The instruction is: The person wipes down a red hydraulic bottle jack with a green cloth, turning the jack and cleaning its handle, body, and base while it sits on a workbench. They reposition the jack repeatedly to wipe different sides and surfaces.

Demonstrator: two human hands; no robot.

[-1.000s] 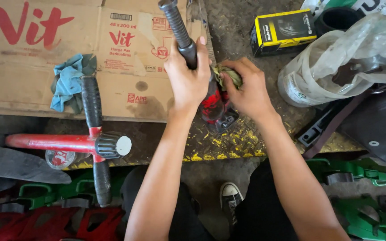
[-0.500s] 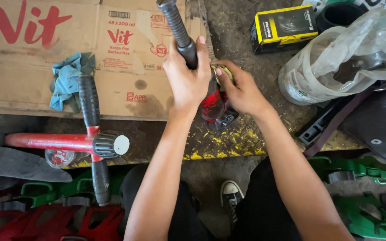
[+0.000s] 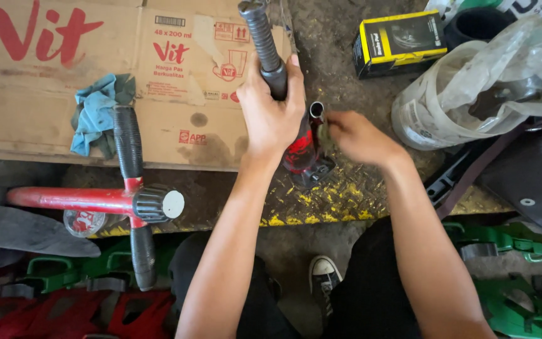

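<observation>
— Seemingly set aside, what lies at far left?

— A red T-shaped handlebar with black grips rests across the edge of a flattened cardboard box, a teal rag bunched at its upper grip and its round end cap facing up, out of the way of the work.

— And at centre?

— The left hand is clamped around the lower end of a ribbed black grip, apparently steadying a second red handlebar stem. That piece stands on a yellow-painted tread plate on the floor, its long axis running away from the wearer, the grip pointing toward the top of the frame and the open tube end showing just beside the thumb.

— The right hand?

— The right hand is blurred, fingers drawn together against the stem's tube; whether it pinches something small, I cannot tell.

— Further right?

— A yellow-and-black carton, then a clear plastic bag of dark parts, both near but apart from the hands. Green and red plastic parts sit along the bottom edge, beside a sneaker.
</observation>
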